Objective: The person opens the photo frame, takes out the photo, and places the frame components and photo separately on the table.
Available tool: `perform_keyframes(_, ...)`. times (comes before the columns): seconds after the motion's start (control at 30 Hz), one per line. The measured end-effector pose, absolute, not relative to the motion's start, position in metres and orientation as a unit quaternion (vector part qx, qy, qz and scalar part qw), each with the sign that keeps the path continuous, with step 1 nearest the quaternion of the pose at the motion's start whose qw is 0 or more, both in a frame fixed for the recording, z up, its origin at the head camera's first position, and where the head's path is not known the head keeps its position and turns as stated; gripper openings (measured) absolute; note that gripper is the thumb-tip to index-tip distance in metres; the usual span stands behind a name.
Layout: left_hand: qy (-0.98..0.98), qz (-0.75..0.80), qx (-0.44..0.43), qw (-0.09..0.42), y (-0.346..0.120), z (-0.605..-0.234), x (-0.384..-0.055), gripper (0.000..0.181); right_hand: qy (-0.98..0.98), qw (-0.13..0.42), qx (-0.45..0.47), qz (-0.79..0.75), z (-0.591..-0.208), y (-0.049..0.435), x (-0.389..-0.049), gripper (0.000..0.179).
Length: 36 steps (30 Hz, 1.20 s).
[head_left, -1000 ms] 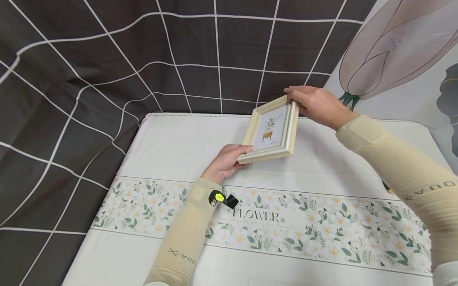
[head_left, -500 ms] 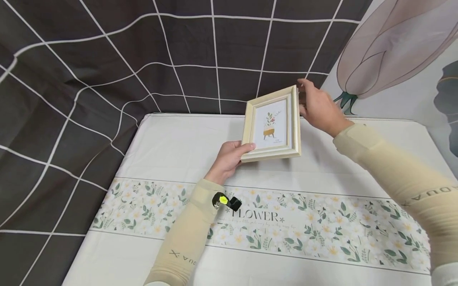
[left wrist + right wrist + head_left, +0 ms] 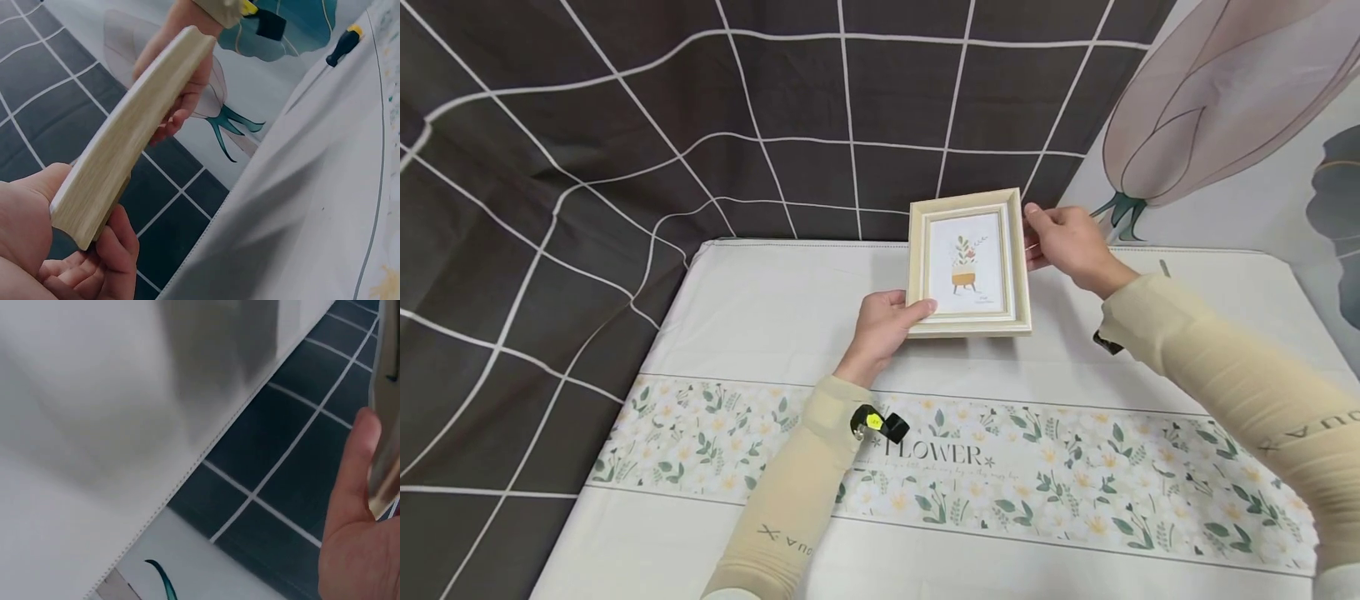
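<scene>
A cream picture frame with a plant print is held up over the far part of the white table, front turned to the head camera. My left hand grips its lower left corner, thumb on the front and fingers behind. My right hand is at its right edge, fingertips right beside the moulding. From the left wrist, the frame's side runs slantwise between both hands, and the right fingers hang curled beyond it. In the right wrist view the thumb lies along the frame; whether that hand pinches it I cannot tell.
A screwdriver with a black and yellow handle lies on the white tablecloth, mostly hidden by the right arm in the head view. A floral band crosses the cloth. Dark gridded fabric hangs behind the table.
The frame has turned from a slant to face the head camera more squarely. My right hand has left its top right corner and come down its right edge; my left hand has kept its grip.
</scene>
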<state>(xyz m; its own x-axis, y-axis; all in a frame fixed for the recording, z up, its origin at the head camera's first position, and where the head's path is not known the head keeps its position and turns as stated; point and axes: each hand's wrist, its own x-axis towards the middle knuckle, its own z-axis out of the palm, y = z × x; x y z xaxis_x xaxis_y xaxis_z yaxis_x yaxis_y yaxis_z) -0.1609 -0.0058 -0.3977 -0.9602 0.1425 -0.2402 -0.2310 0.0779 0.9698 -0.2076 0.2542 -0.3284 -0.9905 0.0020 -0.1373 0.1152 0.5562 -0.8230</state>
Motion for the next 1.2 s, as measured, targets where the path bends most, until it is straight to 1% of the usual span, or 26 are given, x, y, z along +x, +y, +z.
perform_keyframes(0.1, 0.731, 0.670, -0.033, 0.124, -0.005, -0.398, -0.160, 0.033, 0.879, 0.084, 0.049, -0.468, -0.328, 0.249, -0.206, 0.065)
perform_keyframes(0.3, 0.743, 0.658, -0.034, 0.114, -0.002, -0.400, -0.160, 0.034, 0.870, 0.136, 0.065, -0.470, -0.332, 0.243, -0.201, 0.059)
perform_keyframes(0.4, 0.750, 0.651, -0.028, 0.113, -0.001, -0.401, -0.160, 0.034, 0.865, 0.152, 0.075, -0.472, -0.334, 0.242, -0.199, 0.068)
perform_keyframes(0.53, 0.763, 0.635, -0.020, 0.122, 0.000, -0.399, -0.160, 0.034, 0.855, 0.157, 0.098, -0.485, -0.340, 0.239, -0.196, 0.081)
perform_keyframes(0.7, 0.776, 0.617, -0.018, 0.134, 0.002, -0.399, -0.161, 0.035, 0.844, 0.156, 0.122, -0.499, -0.347, 0.236, -0.194, 0.080)
perform_keyframes(0.9, 0.797, 0.587, 0.001, 0.144, 0.004, -0.399, -0.163, 0.034, 0.828, 0.171, 0.139, -0.515, -0.352, 0.239, -0.194, 0.081)
perform_keyframes(1.03, 0.806, 0.572, 0.003, 0.153, 0.007, -0.399, -0.168, 0.038, 0.821, 0.183, 0.144, -0.521, -0.354, 0.241, -0.193, 0.083)
perform_keyframes(1.2, 0.849, 0.511, 0.009, 0.137, 0.011, -0.399, -0.176, 0.038, 0.818, 0.186, 0.152, -0.522, -0.357, 0.240, -0.194, 0.084)
